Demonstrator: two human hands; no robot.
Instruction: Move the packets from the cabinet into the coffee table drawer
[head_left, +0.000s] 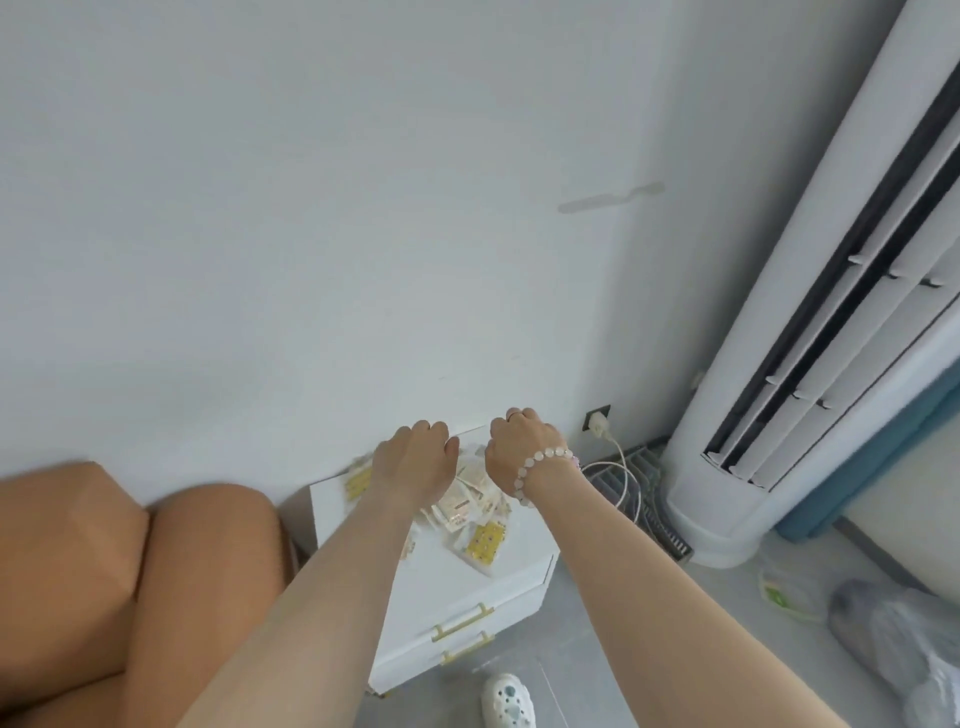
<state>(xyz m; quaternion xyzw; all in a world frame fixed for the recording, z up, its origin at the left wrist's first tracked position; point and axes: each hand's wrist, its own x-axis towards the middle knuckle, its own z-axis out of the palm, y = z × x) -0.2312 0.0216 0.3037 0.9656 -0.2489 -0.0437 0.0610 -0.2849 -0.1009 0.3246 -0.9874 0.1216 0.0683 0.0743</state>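
Both hands (415, 462) crowd packets (470, 506) (cabinet's (447, 577) back edge).

Both arms stretched way out, bare forearms side by side. Left hand (415, 460) and right hand (519, 452) sit close together, palms down, fingers curled under, and you only see their backs.

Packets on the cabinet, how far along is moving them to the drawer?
Nothing looks done: the packets lie heaped on the cabinet. In hand: left hand and right hand reach over the heap's far side, apparently gathering; whether either grips any is hidden. Left: lifting and carrying them all; no coffee table shows.
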